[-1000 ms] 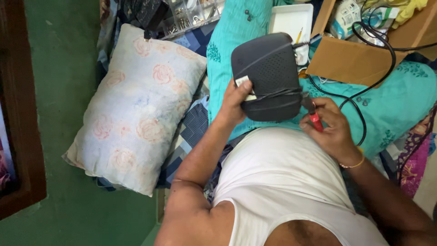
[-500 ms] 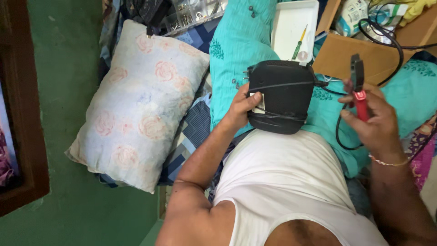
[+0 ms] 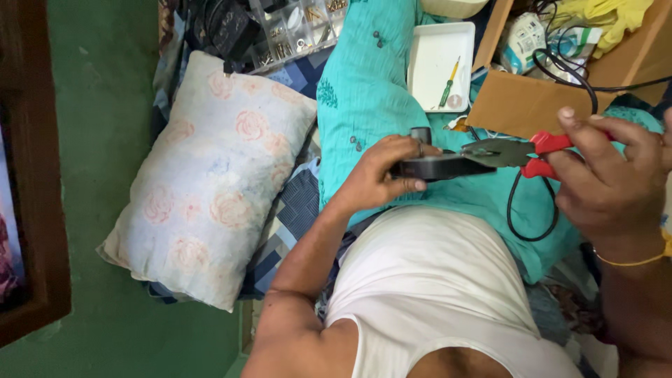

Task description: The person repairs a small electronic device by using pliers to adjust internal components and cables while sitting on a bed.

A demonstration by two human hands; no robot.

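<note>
Green floor [image 3: 105, 84] fills the left of the head view, with a dark wooden frame [image 3: 31, 210] along its left edge; that strip is the only open ground. Everything to the right is crowded: a soft pillow [image 3: 210, 189] printed with faded pink roses lies on a blue checked cloth [image 3: 294, 210], and a teal cloth [image 3: 364, 91] spreads beside it. Along the top edge sit a clear compartment box of small metal parts [image 3: 294, 31], a white tray [image 3: 437, 63] holding a green-handled screwdriver [image 3: 448, 85], and a brown cardboard box [image 3: 532, 105] stuffed with cables and packets.

Close above the person's white vest, the left hand [image 3: 381, 178] has its grip closed around a flat black device [image 3: 437, 166], seen edge-on, thumb below and fingers curled over the top. The right hand [image 3: 616, 175] has its grip closed on the red handles of pliers [image 3: 514, 152], whose dull metal tip meets the device's right end. A black cable [image 3: 521, 217] loops down below the pliers over the teal cloth. A thin gold bangle [image 3: 633, 260] circles the right wrist.
</note>
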